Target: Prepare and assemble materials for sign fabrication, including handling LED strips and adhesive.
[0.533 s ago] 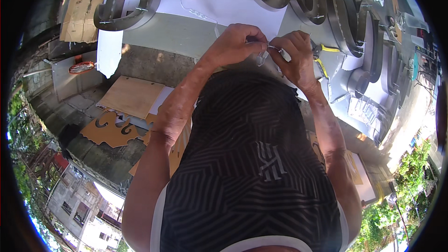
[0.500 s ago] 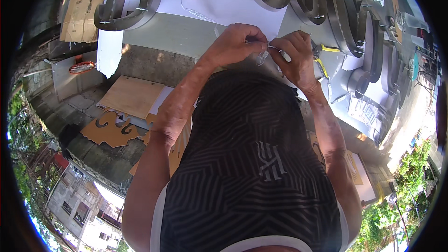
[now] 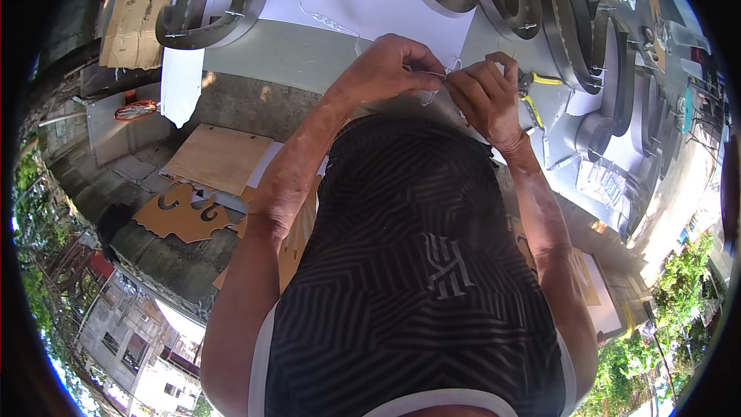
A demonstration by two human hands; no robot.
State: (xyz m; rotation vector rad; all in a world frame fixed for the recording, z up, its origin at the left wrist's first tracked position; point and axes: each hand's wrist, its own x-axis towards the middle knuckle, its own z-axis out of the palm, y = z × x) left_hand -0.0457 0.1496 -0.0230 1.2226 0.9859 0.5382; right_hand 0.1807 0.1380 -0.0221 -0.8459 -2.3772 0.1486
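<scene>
Pliers (image 3: 545,80) beside right hand (image 3: 486,96), metal letters (image 3: 448,5) beyond; it and left hand (image 3: 392,69) seemingly pinch wire (image 3: 434,73).

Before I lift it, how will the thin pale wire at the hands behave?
Probably floppy: the wire droops in a loop below the left hand. Likely light for its length, since it looks so thin. It may tangle, as pale loops also show just left of the right hand.
</scene>
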